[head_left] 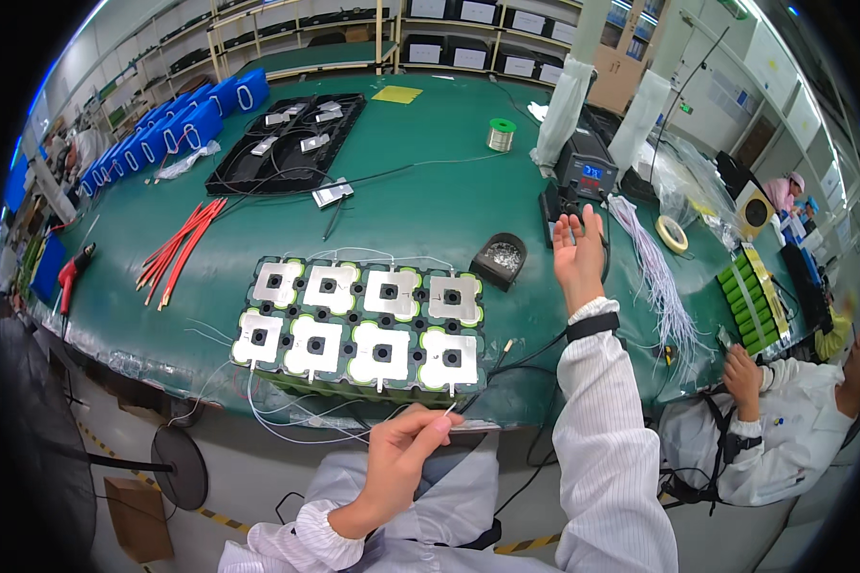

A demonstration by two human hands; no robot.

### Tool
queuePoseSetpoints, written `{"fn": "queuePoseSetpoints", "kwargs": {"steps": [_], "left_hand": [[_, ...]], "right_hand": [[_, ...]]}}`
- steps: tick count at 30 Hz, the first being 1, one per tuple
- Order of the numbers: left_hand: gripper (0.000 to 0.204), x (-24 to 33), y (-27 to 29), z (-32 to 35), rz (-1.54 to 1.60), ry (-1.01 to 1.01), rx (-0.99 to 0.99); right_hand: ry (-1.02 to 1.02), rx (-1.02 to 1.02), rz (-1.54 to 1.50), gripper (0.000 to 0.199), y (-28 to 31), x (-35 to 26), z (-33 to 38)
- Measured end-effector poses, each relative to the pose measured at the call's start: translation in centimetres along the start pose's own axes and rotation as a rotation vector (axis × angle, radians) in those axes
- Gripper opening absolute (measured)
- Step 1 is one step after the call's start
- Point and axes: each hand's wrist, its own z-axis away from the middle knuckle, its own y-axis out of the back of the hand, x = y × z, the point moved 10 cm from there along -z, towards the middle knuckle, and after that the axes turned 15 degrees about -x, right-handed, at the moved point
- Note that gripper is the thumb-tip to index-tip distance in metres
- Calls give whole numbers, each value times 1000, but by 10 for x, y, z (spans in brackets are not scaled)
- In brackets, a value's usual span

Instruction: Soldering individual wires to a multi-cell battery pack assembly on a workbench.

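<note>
A battery pack (380, 351) with square metal plates over green cells lies at the table's front edge. Thin white wires (277, 435) run from its plates and loop over that edge. My left hand (403, 456), just in front of the pack's near right corner, is closed, pinching the end of a thin white wire between thumb and finger. My right hand (580, 258) is stretched far forward beside the soldering station (585, 170), palm up, its fingers apart and holding nothing I can see. Left of that arm sits a black tip cleaner (500, 260) with metal shavings inside.
A solder spool (500, 135) and a black tray (287, 143) stand farther back. Red wires (183, 246) and a red heat gun (71, 275) lie left. White wires (652, 277), a tape roll (672, 234) and another green pack (750, 304) are right, near a co-worker (764, 430).
</note>
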Motion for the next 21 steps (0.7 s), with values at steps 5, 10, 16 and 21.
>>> {"fn": "queuePoseSetpoints", "kwargs": {"steps": [5, 10, 16, 21], "left_hand": [[13, -16, -5, 2, 286, 140, 66], [11, -7, 1, 2, 244, 123, 55], [9, -11, 7, -4, 232, 53, 56], [7, -20, 5, -5, 251, 32, 25]], "right_hand": [[-28, 32, 272, 52, 8, -4, -18], [342, 132, 776, 20, -5, -88, 10], [141, -148, 460, 34, -48, -139, 76], [145, -67, 461, 31, -48, -142, 120]]}}
